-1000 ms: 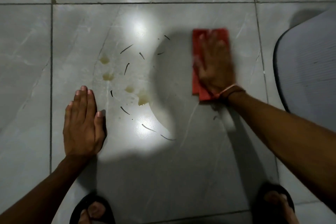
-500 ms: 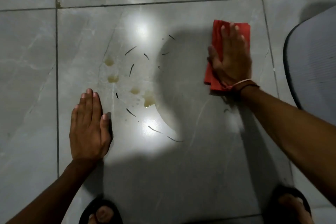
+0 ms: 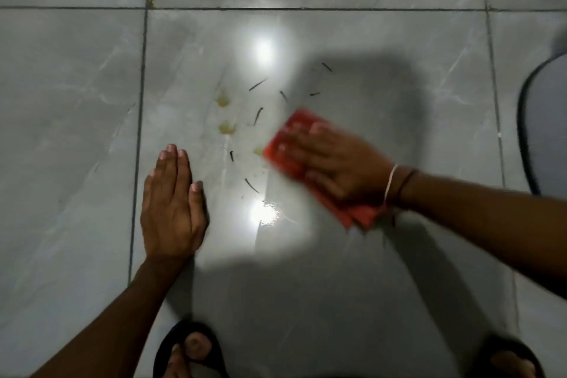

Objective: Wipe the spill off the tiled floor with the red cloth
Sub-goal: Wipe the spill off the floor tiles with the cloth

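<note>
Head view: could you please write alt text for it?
A right hand presses a red cloth flat on a grey tiled floor, blurred, beside yellowish spill spots. The left hand lies flat on the floor, apart from the spill.

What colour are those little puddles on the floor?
Yellowish-brown puddles, clearest in the head view.

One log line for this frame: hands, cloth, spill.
right hand: flat on red cloth, at spill edge | left hand: flat on floor | yellow spots: unwiped
</note>
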